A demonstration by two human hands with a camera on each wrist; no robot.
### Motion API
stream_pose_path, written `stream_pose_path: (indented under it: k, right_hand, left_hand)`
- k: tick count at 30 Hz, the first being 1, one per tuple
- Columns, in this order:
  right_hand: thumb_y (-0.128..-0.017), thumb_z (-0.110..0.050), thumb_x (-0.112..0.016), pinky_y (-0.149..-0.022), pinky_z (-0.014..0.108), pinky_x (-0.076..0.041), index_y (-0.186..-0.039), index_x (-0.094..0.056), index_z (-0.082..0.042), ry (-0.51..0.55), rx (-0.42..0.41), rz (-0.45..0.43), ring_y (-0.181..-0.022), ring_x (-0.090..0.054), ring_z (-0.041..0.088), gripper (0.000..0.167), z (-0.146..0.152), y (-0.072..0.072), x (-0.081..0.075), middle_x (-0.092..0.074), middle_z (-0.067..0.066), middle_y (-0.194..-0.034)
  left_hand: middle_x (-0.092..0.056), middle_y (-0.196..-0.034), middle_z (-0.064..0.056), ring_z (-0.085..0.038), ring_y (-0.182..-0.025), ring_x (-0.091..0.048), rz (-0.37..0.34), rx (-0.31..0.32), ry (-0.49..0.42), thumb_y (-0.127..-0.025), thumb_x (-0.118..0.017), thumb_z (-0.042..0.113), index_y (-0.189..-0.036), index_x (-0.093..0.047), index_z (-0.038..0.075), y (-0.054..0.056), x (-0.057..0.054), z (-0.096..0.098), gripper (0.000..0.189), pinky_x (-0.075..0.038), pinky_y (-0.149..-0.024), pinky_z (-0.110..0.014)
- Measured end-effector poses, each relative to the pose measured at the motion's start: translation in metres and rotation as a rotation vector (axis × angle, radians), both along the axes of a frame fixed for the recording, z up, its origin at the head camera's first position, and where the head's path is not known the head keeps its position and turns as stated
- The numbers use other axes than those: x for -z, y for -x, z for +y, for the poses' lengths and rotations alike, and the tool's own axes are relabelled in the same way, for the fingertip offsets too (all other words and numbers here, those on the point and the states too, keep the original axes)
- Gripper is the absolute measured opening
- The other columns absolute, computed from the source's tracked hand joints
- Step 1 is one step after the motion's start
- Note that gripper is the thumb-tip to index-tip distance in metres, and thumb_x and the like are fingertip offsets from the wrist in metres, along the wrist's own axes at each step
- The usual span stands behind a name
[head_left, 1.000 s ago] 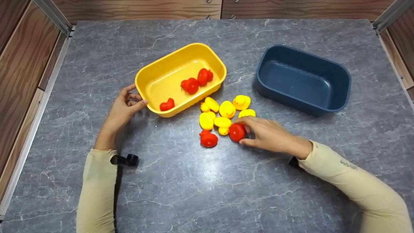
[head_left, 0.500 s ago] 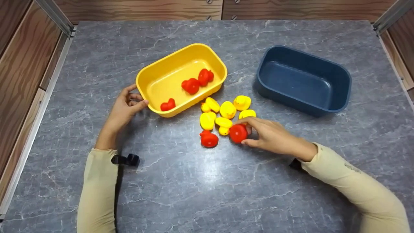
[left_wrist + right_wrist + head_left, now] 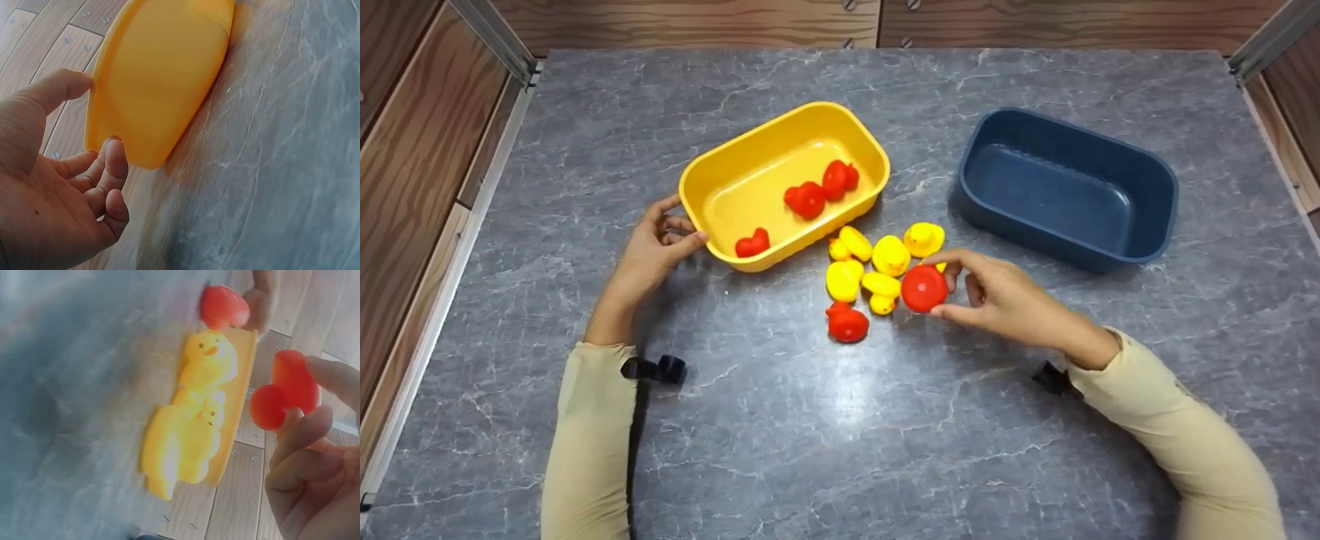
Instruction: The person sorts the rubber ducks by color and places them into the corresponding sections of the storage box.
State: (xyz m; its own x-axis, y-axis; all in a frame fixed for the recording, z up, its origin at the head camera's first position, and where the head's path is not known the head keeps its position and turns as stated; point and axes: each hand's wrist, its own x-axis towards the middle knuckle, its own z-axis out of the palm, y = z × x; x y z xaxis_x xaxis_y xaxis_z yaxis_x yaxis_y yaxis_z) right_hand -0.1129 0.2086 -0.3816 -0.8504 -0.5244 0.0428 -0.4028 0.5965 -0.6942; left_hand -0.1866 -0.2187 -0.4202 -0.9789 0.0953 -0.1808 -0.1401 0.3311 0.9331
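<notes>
The tabletop [image 3: 780, 435] underlies two bins [image 3: 757, 187], six yellow ducks [image 3: 891, 256], five red ducks [image 3: 924, 289]

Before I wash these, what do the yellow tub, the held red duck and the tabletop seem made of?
Yellow tub: probably plastic, satiny; smooth, evenly coloured walls. Red duck: likely rubber or soft vinyl; smooth, rounded, slightly shiny. Tabletop: stone or stone-look laminate, can't tell; pale veins, glossy light patch.

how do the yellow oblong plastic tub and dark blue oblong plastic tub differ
The yellow oblong plastic tub holds three red round-bodied toy ducks; the dark blue oblong plastic tub holds none. The left hand touches the yellow tub; no hand touches the blue one. In the head view, the yellow tub slants up rightward, the blue tub down. Both are open-topped.
</notes>
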Motion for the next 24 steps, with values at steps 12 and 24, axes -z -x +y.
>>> stream_pose_path:
  k: [12, 24]
  right_hand:
    - [-0.079, -0.013, -0.079, -0.051, 0.019, -0.037, -0.126, -0.056, -0.005, 0.186, 0.024, 0.031, -0.053, -0.043, 0.009, 0.052, -0.042, 0.026, -0.016, -0.059, 0.007, -0.087]
    - [-0.084, -0.018, -0.075, -0.053, 0.019, -0.037, -0.131, -0.052, -0.008, 0.306, 0.011, -0.041, -0.055, -0.042, 0.016, 0.053, -0.097, 0.051, -0.031, -0.056, 0.006, -0.093]
  left_hand:
    - [-0.051, -0.102, 0.000, -0.003, -0.076, -0.052, 0.005, 0.002, 0.005, -0.089, -0.068, 0.019, -0.148, -0.029, 0.004, -0.001, -0.001, 0.000, 0.072, -0.041, -0.068, -0.016]
    - [-0.051, -0.102, 0.000, -0.003, -0.075, -0.052, 0.002, -0.001, -0.003, -0.089, -0.068, 0.017, -0.148, -0.029, 0.004, 0.000, 0.000, -0.001, 0.071, -0.041, -0.067, -0.016]
